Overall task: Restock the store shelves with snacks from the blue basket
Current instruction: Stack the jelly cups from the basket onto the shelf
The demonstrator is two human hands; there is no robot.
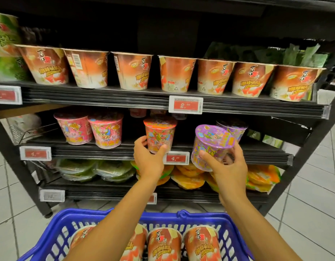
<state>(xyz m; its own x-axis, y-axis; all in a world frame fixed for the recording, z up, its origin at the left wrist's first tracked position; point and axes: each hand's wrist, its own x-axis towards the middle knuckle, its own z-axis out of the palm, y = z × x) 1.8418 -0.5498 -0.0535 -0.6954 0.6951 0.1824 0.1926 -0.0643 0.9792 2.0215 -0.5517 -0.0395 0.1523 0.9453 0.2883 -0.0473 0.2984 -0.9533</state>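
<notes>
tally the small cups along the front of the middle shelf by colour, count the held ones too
pink cup: 2
red cup: 1
purple cup: 2
total: 5

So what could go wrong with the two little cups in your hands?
The purple cup is tilted in the right hand, out in front of the middle shelf; if the grip slips it may drop toward the blue basket or the floor. Sliding it in could bump the other purple cup behind it. The orange cup in the left hand sits near the shelf's front edge, so a nudge might tip it off.
</notes>
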